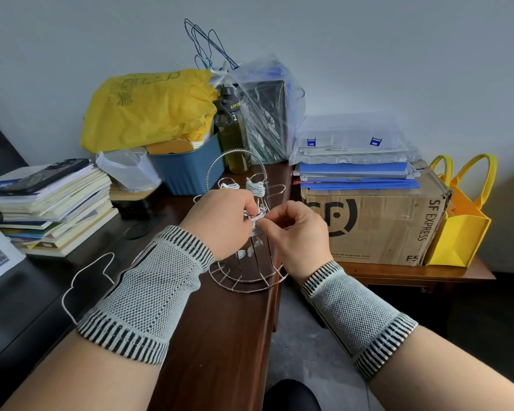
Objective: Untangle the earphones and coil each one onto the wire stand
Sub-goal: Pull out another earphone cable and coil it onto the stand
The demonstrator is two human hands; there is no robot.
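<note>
A chrome wire stand (245, 281) with a round base and an arched handle stands on the dark wooden table (220, 336). White earphone cable is coiled on two of its upper arms, one coil (229, 184) on the left and one coil (255, 185) on the right. In front of the stand, my left hand (220, 221) grips a bundle of white earphone cable (254, 221) at a middle arm. My right hand (297, 232) pinches the same cable from the right. White earbuds (250, 250) hang lower inside the stand.
Left: a stack of books (54, 209) with a phone (45, 176) on top. Behind the stand: a blue bin (190, 173), yellow bag (149, 111), dark bottle (233, 132). Right: a cardboard box (377, 226) under folders, a yellow tote (460, 226). The table edge runs close beside the stand.
</note>
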